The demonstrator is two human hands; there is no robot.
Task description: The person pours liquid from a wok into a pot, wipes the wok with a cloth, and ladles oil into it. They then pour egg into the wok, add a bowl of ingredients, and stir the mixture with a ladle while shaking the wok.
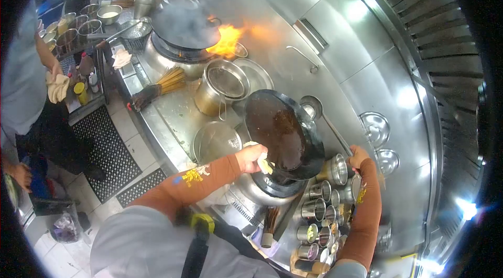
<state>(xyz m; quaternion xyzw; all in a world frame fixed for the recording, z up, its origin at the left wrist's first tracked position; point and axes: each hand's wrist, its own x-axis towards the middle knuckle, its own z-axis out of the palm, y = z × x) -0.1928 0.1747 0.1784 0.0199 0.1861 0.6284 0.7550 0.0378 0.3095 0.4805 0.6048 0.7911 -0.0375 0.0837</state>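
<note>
My left hand (250,158) is closed on a pale folded cloth (265,164) at the near left rim of a dark wok (276,131). The wok is tilted over the burner (272,186), and a brown glossy film covers its inside. Whether my fingers also grip the rim is hidden by the cloth. To the right, my right hand (359,156) is wrapped round the long handle of a ladle (312,108). The ladle's bowl is by the wok's far right edge, above the steel counter.
Flames (228,41) rise beside a smoking second wok (183,26) at the back left. A strainer pot (222,87) and bamboo brush (170,80) stand left of my wok. Several seasoning tins (313,209) fill the right side. A co-worker (26,68) stands at left.
</note>
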